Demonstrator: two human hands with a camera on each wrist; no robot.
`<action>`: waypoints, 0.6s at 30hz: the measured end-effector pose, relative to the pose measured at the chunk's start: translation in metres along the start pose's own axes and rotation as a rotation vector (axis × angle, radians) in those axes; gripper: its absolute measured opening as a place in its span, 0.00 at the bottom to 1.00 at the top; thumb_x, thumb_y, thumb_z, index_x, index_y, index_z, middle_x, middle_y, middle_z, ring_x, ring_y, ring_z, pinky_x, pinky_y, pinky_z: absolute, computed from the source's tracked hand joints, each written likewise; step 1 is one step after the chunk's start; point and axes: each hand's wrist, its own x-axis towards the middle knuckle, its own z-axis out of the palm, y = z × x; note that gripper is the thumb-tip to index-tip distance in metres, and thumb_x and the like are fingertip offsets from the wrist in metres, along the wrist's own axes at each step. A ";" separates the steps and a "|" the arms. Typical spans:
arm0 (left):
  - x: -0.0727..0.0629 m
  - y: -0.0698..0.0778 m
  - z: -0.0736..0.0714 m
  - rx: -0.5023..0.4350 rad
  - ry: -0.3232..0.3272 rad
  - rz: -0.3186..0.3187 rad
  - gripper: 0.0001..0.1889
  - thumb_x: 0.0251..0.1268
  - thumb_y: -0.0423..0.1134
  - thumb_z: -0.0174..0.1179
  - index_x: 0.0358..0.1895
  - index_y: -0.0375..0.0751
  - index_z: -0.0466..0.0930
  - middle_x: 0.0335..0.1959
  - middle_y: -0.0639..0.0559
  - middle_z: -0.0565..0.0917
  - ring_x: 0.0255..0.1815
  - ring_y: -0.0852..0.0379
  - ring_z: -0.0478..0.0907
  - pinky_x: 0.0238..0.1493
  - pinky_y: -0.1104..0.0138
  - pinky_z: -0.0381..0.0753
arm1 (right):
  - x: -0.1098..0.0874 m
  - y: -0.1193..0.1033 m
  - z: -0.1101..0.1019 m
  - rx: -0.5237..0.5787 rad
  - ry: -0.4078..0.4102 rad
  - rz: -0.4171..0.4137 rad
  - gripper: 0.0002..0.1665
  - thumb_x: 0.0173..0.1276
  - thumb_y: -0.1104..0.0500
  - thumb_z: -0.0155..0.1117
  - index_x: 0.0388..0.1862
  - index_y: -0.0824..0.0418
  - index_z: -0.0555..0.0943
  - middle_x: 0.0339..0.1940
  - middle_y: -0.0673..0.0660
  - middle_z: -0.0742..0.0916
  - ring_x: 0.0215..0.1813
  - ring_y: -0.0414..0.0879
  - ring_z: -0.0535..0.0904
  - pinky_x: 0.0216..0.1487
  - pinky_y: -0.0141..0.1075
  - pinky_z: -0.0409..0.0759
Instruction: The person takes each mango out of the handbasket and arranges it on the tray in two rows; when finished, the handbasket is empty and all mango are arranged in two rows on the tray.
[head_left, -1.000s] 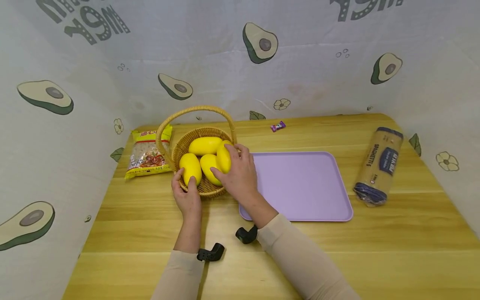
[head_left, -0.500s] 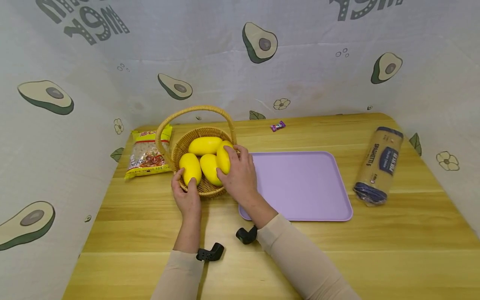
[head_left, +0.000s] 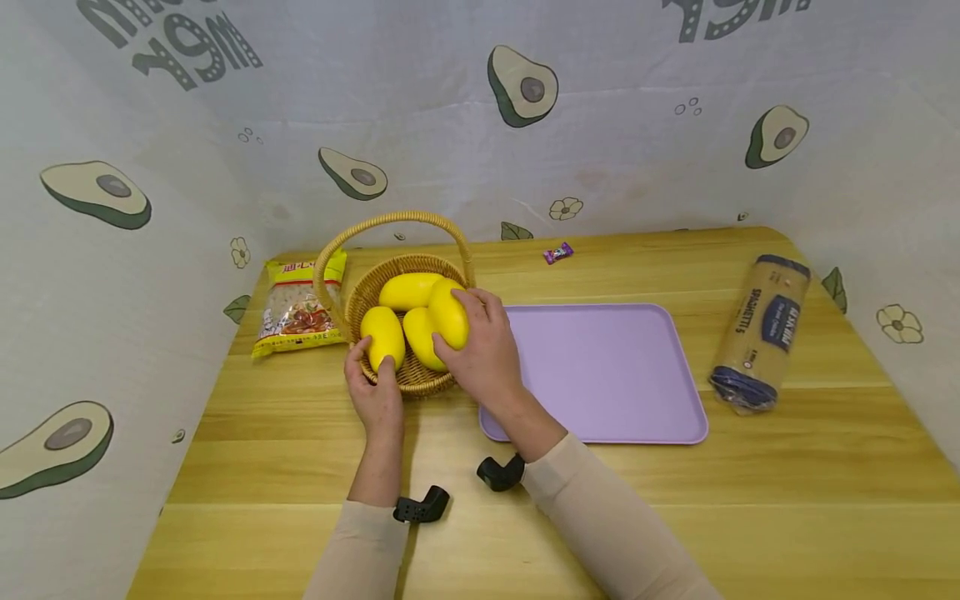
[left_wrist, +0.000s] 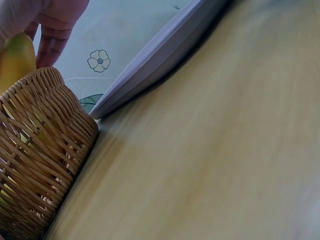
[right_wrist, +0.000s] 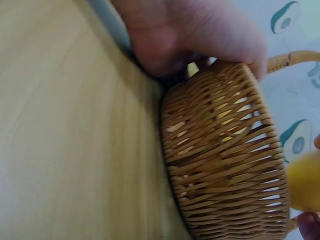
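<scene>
A round wicker basket [head_left: 429,385] with a tall arched handle holds several smooth yellow mangoes; one mango [head_left: 382,337] lies at its left side, another mango [head_left: 408,292] at the back. My left hand [head_left: 377,402] grips the basket's near left rim, its thumb hooked over the edge in the right wrist view. With thumb and fingers my right hand [head_left: 483,348] holds a mango [head_left: 448,315] at the basket's right side, above a further mango [head_left: 422,342] that it partly covers. In the left wrist view, this held mango [left_wrist: 17,62] shows just over the rim.
A lilac tray [head_left: 600,375] lies right of the basket, partly behind my right forearm. A yellow food bag [head_left: 296,308] stands left of the basket, a small purple candy [head_left: 558,253] at the back, and a spaghetti pack [head_left: 761,333] far right.
My right hand has shifted slightly right and raised the mango, so more of it shows over the others. The left hand stays at the basket rim.
</scene>
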 end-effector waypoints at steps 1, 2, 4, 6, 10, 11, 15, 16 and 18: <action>0.000 0.000 0.000 0.002 -0.001 -0.002 0.21 0.66 0.33 0.56 0.62 0.44 0.73 0.77 0.49 0.65 0.82 0.52 0.54 0.81 0.54 0.53 | 0.000 -0.001 -0.003 0.036 0.001 0.003 0.38 0.60 0.52 0.76 0.69 0.58 0.74 0.68 0.63 0.74 0.64 0.61 0.78 0.61 0.54 0.82; 0.000 0.000 0.000 0.003 -0.001 -0.004 0.21 0.66 0.33 0.56 0.62 0.44 0.73 0.77 0.49 0.65 0.82 0.52 0.54 0.81 0.54 0.54 | -0.001 -0.003 -0.006 0.076 0.001 0.007 0.38 0.60 0.53 0.76 0.69 0.57 0.74 0.68 0.62 0.74 0.63 0.60 0.78 0.60 0.54 0.82; 0.000 0.000 0.000 0.004 -0.003 -0.008 0.20 0.66 0.33 0.56 0.62 0.45 0.73 0.77 0.49 0.64 0.81 0.52 0.54 0.81 0.54 0.54 | -0.002 -0.005 -0.011 0.163 -0.002 0.023 0.38 0.59 0.54 0.75 0.69 0.57 0.73 0.67 0.61 0.74 0.61 0.59 0.79 0.59 0.54 0.83; 0.001 -0.001 0.000 -0.001 -0.007 -0.010 0.20 0.66 0.33 0.56 0.61 0.45 0.73 0.77 0.49 0.64 0.81 0.52 0.55 0.80 0.54 0.55 | -0.003 -0.007 -0.018 0.237 -0.008 0.042 0.39 0.59 0.55 0.75 0.69 0.56 0.73 0.66 0.61 0.74 0.59 0.58 0.78 0.58 0.53 0.82; 0.000 0.001 0.000 -0.006 -0.003 -0.013 0.20 0.66 0.33 0.56 0.61 0.45 0.73 0.78 0.49 0.64 0.81 0.52 0.54 0.80 0.54 0.56 | -0.005 -0.009 -0.031 0.320 -0.035 0.092 0.43 0.57 0.56 0.74 0.73 0.52 0.70 0.66 0.60 0.72 0.58 0.56 0.76 0.58 0.51 0.80; -0.001 0.002 0.000 -0.006 -0.001 -0.015 0.20 0.66 0.33 0.56 0.61 0.45 0.73 0.77 0.49 0.64 0.81 0.52 0.54 0.80 0.55 0.56 | -0.005 -0.010 -0.034 0.328 -0.045 0.107 0.45 0.57 0.56 0.74 0.74 0.51 0.69 0.66 0.60 0.71 0.57 0.55 0.76 0.57 0.51 0.80; -0.001 0.002 0.000 -0.003 0.006 -0.017 0.20 0.66 0.33 0.56 0.60 0.45 0.74 0.77 0.49 0.64 0.81 0.52 0.55 0.80 0.55 0.56 | -0.006 -0.011 -0.047 0.349 -0.081 0.163 0.48 0.56 0.56 0.73 0.77 0.45 0.66 0.67 0.60 0.68 0.57 0.55 0.74 0.56 0.51 0.79; -0.001 0.002 0.000 -0.003 0.004 -0.018 0.20 0.66 0.33 0.56 0.60 0.45 0.74 0.77 0.49 0.64 0.81 0.52 0.55 0.80 0.55 0.56 | -0.007 -0.011 -0.051 0.353 -0.086 0.170 0.48 0.56 0.56 0.73 0.77 0.45 0.66 0.67 0.60 0.67 0.57 0.55 0.74 0.56 0.51 0.79; -0.001 0.002 0.000 -0.002 0.003 -0.020 0.19 0.66 0.33 0.56 0.61 0.45 0.73 0.77 0.49 0.64 0.81 0.52 0.55 0.80 0.55 0.56 | -0.007 -0.011 -0.057 0.348 -0.087 0.177 0.48 0.56 0.57 0.73 0.76 0.45 0.66 0.67 0.60 0.67 0.57 0.55 0.74 0.55 0.50 0.78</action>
